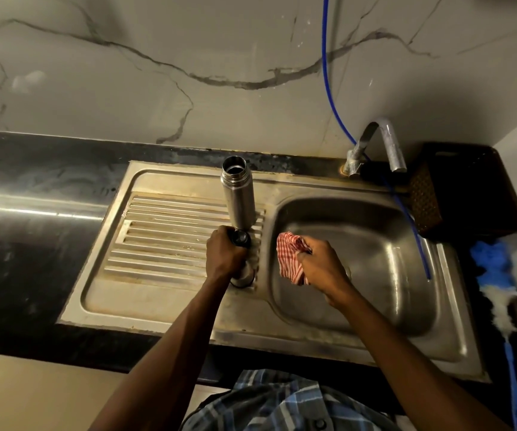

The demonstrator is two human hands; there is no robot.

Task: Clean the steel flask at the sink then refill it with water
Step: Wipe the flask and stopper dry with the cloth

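On the sink's drainboard (157,231), open steel flask (239,194) stood upright, left hand (224,255) gripped its lid (241,239), right hand (321,264) clutched a red checked cloth (289,256) over the basin (375,259).

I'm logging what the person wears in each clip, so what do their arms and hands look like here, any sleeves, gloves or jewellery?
Both forearms are bare, with no sleeve in view on either. The left hand and right hand wear no gloves, and no ring, watch or bracelet shows. The only clothing visible is a blue, white and dark checked shirt with a dark button, at the bottom edge of the picture.
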